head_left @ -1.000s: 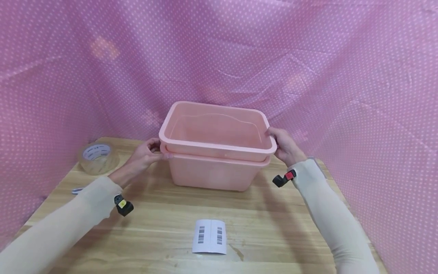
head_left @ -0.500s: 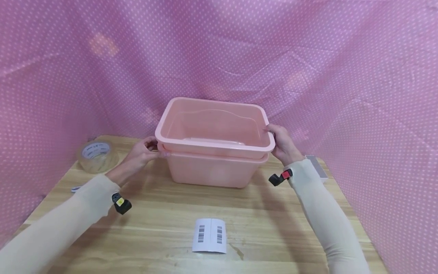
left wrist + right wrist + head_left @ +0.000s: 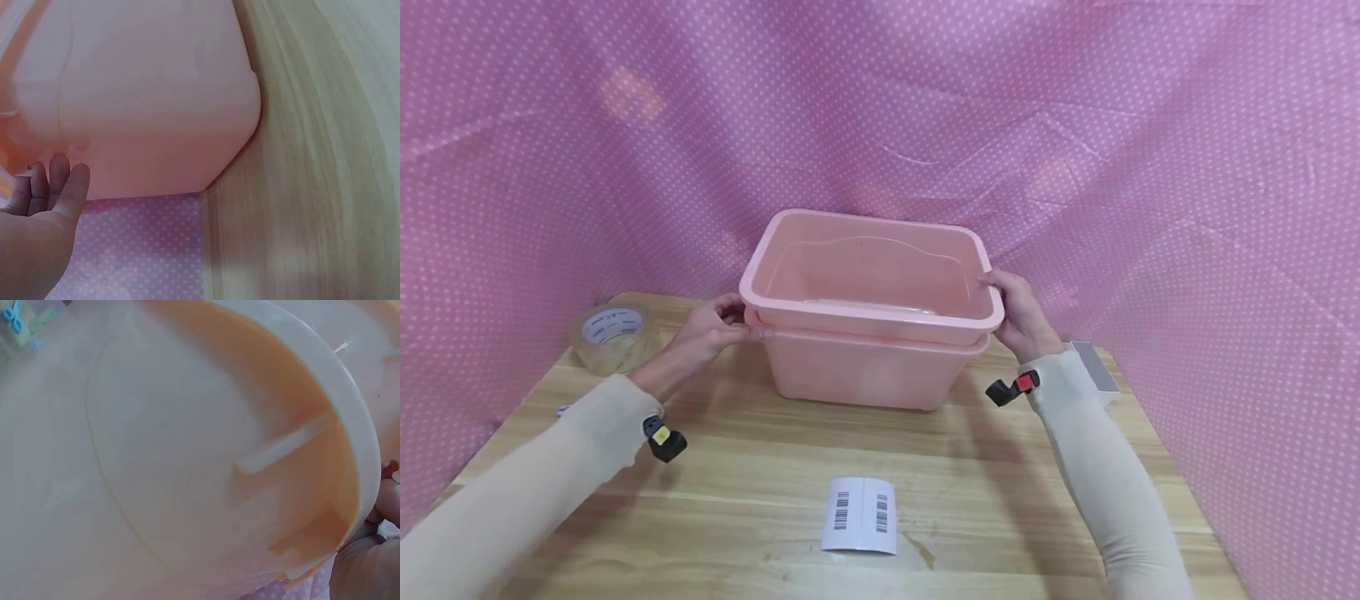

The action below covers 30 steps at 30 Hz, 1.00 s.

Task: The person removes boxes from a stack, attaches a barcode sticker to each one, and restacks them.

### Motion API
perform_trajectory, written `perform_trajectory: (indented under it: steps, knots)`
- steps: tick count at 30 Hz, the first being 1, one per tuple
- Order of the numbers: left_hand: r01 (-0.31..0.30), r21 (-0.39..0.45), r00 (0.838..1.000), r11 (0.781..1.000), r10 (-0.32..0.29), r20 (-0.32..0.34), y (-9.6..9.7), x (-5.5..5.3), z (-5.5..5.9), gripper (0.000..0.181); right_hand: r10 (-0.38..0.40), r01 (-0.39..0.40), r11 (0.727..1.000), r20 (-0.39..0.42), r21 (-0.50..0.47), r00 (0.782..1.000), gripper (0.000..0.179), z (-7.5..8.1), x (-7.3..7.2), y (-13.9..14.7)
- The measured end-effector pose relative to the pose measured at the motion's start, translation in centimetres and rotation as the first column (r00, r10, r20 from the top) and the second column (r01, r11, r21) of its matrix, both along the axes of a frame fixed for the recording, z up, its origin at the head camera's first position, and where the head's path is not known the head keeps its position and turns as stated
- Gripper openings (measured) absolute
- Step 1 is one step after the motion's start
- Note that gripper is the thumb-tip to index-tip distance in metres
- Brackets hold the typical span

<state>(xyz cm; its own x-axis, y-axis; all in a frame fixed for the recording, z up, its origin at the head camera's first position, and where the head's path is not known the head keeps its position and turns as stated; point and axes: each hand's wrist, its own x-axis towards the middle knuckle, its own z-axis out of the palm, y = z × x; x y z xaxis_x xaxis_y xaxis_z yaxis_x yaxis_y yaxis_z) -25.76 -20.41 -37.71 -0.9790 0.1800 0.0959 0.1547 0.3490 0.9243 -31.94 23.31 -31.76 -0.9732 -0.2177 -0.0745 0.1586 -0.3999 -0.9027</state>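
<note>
Two pink plastic bins are nested near the far side of the table, the upper bin sitting partly inside the lower bin. My left hand grips the left end at the lower bin's rim, thumb along the front. In the left wrist view the same left hand has curled fingers under the rim. On the right end, my right hand grips the upper bin's rim, its thumb over the inner edge. The right wrist view shows only part of that right hand. The upper bin has nothing visible inside.
A wide roll of clear tape stands at the back left. A white paper sheet with two barcodes lies in front. A grey-topped white box is beside my right forearm. Pink dotted cloth surrounds the wooden table.
The bins and both hands have shifted slightly away and to the left, mostly in the first half second. More of the grey-topped box shows beside my right sleeve. Both holds stay the same.
</note>
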Motion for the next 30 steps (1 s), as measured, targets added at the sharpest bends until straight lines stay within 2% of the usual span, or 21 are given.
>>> perform_trajectory:
  steps: [4, 7, 15, 22, 30]
  knots:
    - [0.005, 0.022, 1.000, 1.000, -0.005, -0.004, 0.1, -0.2, 0.3, 0.058, 0.013, -0.013, 1.000, 0.022, -0.018, 1.000, 0.029, 0.1, 0.0, 0.1]
    - [0.000, 0.023, 1.000, 1.000, 0.000, 0.011, 0.0, -0.2, 0.4, 0.059, 0.027, -0.025, 0.999, 0.034, -0.042, 0.999, 0.025, 0.2, -0.1, 0.2]
    - [-0.003, 0.007, 0.999, 1.000, 0.002, 0.034, -0.3, -0.3, 0.2, 0.062, 0.035, -0.034, 0.999, 0.019, -0.021, 0.999, 0.018, 0.7, -0.2, 0.3]
    - [-0.010, 0.003, 1.000, 1.000, 0.010, 0.029, -0.5, -0.4, -0.1, 0.063, 0.043, -0.045, 0.998, -0.045, -0.046, 0.998, 0.027, 1.3, -0.2, 0.2]
    - [-0.018, 0.016, 0.999, 1.000, 0.018, 0.032, -0.6, -0.4, -0.2, 0.063, 0.056, -0.060, 0.997, -0.058, -0.056, 0.997, 0.035, 2.1, 0.0, 0.2]
